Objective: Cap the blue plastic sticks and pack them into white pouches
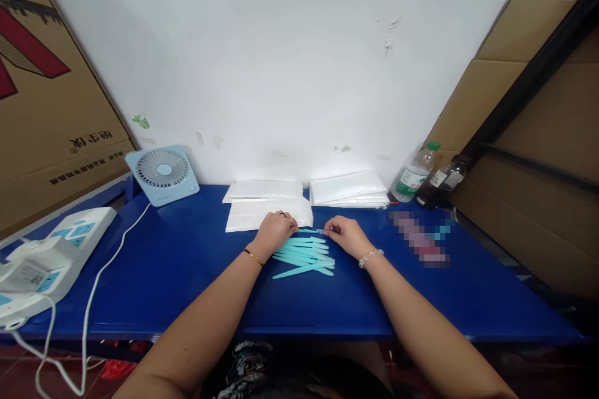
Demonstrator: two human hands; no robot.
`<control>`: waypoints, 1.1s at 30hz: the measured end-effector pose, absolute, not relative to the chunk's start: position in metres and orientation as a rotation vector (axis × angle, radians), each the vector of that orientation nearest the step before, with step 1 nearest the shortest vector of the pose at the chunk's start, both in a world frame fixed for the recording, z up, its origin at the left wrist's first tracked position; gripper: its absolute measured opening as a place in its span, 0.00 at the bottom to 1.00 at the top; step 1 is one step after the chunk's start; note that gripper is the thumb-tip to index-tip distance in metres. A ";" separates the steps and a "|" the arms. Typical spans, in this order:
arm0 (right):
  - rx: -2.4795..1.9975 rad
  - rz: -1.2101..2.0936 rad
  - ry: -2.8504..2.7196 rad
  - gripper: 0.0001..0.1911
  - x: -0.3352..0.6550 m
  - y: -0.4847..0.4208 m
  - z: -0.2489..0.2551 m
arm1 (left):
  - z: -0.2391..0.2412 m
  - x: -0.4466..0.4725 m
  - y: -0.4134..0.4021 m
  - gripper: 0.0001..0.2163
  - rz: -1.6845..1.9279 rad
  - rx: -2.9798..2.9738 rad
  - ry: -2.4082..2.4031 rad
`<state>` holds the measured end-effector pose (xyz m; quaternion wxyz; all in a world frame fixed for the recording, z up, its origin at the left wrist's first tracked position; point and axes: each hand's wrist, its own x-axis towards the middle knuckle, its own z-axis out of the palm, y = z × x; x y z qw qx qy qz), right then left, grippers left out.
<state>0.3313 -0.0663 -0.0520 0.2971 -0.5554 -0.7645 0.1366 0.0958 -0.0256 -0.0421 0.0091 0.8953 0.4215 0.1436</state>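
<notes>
Several thin light-blue plastic sticks [304, 255] lie in a loose pile on the blue table [187, 274]. My left hand [276, 229] rests curled at the pile's far left end, touching the edge of a white bag [262, 215]. My right hand [346, 235] is curled at the pile's far right end. Between the two hands runs one light-blue stick [312, 231], each hand pinching an end. A ring and a gold bracelet are on my left hand, a bead bracelet on my right wrist.
Stacks of white plastic bags [349, 189] lie against the wall. A small blue fan [163, 173] stands at the back left with a white cable. A white power strip [51, 252] sits far left. Two bottles [414, 177] stand at the back right by cardboard.
</notes>
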 end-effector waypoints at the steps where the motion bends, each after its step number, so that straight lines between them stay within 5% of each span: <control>1: -1.480 0.364 -2.028 0.04 0.332 -0.066 -0.052 | -0.042 0.096 -0.026 0.08 0.449 2.796 1.315; 20: -1.413 0.406 -2.111 0.05 0.314 -0.069 -0.051 | -0.039 0.106 -0.037 0.12 0.401 2.799 1.217; 23: -1.383 0.437 -2.150 0.09 0.314 -0.076 -0.046 | -0.034 0.097 -0.045 0.25 0.361 2.726 1.150; 26: -1.327 0.413 -2.288 0.28 0.311 -0.090 -0.037 | -0.030 0.085 -0.055 0.42 0.271 2.702 1.078; 28: -1.307 0.353 -2.399 0.33 0.307 -0.100 -0.033 | -0.029 0.082 -0.062 0.37 0.229 2.692 1.082; 33: -1.293 0.141 -2.531 0.10 0.289 -0.124 -0.037 | -0.035 0.092 -0.086 0.10 0.159 2.834 1.083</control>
